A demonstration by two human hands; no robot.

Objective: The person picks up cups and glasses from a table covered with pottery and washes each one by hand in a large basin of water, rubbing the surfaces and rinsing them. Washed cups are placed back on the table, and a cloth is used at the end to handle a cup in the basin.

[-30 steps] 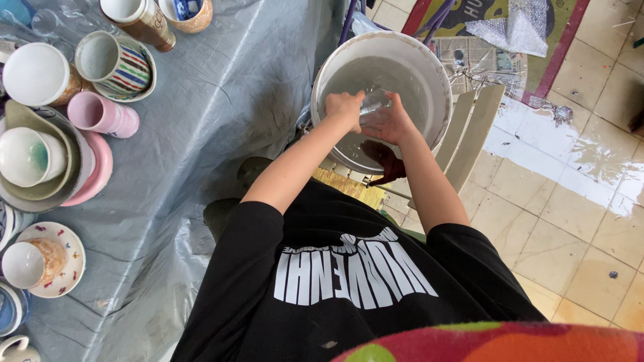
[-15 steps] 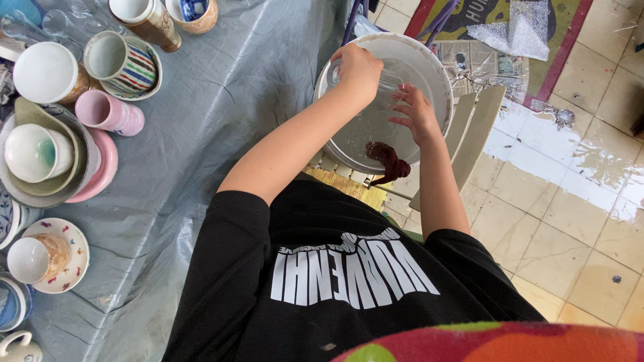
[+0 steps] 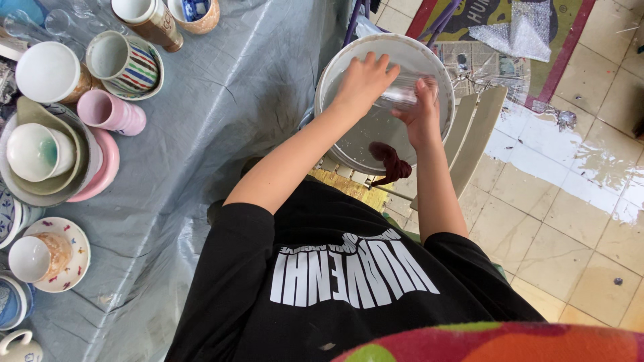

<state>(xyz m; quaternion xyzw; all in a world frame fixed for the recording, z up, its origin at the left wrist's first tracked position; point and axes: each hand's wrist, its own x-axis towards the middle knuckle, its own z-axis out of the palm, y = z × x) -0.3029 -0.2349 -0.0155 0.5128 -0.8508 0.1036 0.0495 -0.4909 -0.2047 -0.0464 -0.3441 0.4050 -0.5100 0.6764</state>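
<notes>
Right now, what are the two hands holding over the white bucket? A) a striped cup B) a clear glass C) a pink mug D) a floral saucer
B: the left hand and the right hand grip a clear glass between them over the white bucket; the pink mug lies on the table.

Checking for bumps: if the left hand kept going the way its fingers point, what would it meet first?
Probably the far wall of the white basin. The left hand points up-right over it, beside the clear glass; depth is unclear.
</notes>
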